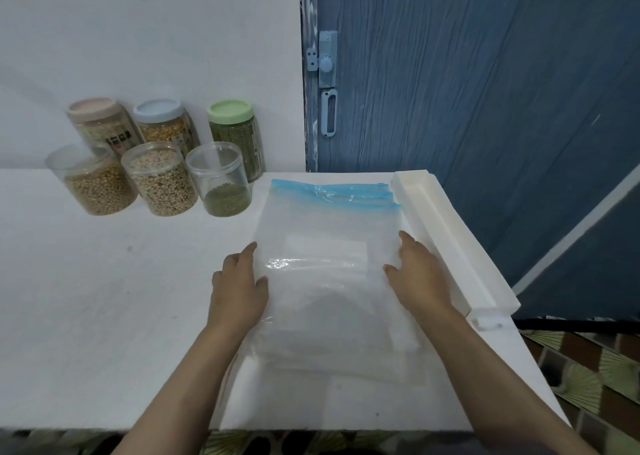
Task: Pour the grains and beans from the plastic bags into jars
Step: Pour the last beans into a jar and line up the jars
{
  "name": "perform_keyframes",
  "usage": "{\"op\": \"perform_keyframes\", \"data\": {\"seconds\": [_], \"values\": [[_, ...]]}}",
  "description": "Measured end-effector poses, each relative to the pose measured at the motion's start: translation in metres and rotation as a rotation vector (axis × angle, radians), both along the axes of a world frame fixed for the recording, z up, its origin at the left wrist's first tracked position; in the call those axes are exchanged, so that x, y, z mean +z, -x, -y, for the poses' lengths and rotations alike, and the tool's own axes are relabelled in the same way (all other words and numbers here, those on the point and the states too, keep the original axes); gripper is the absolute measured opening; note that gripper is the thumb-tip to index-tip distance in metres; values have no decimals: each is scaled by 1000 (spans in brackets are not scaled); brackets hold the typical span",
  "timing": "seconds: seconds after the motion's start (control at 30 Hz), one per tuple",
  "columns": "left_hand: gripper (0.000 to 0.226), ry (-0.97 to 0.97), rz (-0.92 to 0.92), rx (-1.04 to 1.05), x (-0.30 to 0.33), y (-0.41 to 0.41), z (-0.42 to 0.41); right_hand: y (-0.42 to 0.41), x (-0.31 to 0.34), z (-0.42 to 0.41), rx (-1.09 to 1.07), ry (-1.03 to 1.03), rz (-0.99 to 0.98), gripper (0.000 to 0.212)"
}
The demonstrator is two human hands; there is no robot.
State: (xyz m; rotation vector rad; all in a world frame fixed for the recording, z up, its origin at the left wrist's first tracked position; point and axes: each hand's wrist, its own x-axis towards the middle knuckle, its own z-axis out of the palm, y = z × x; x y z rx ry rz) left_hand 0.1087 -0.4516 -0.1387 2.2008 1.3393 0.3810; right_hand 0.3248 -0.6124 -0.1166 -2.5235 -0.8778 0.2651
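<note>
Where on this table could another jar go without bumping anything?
The broad bare stretch of white table left of the left hand and in front of the open jars looks free. The back left corner is crowded with six jars. The stack of zip bags, held at its sides by both hands, right hand, fills the right part up to the white foam tray.

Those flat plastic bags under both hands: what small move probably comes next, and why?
Probably squaring the plastic bags into a neat stack: they look empty, their blue zip edges are staggered, the left hand and right hand rest at their sides, and the front jars already hold grain.
</note>
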Motion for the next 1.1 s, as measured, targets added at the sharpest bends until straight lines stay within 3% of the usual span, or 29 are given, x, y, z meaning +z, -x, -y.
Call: {"op": "perform_keyframes", "data": {"seconds": [0.13, 0.27, 0.37, 0.43, 0.57, 0.7, 0.97, 1.03, 1.1], "values": [[56, -178, 50, 3, -4, 1, 6, 9, -9, -1, 65, -121, 237, 60], [55, -281, 196, -5, -6, 3, 14, 6, -5, -5, 27, -224, 26, 55], [51, -186, 318, 5, -7, 4, 12, 3, 4, -10, 3, -333, -79, 56], [51, -132, 301, 15, -7, 4, 8, -3, 11, -16, -38, -366, -82, 56], [52, -65, 122, 38, -6, 1, 3, -14, 17, -29, -57, -197, -53, 58], [59, -62, 35, -21, -5, 4, 1, -9, 9, -23, -15, 139, -32, 64], [61, -61, 149, -139, -5, 18, -2, 19, 10, 11, 23, -245, -160, 62], [61, -48, 127, -160, -5, 20, -3, 19, 20, 17, 36, -237, -172, 63], [62, -17, 104, -157, -5, 22, -4, 18, 30, 23, 64, -103, -246, 65]]}}
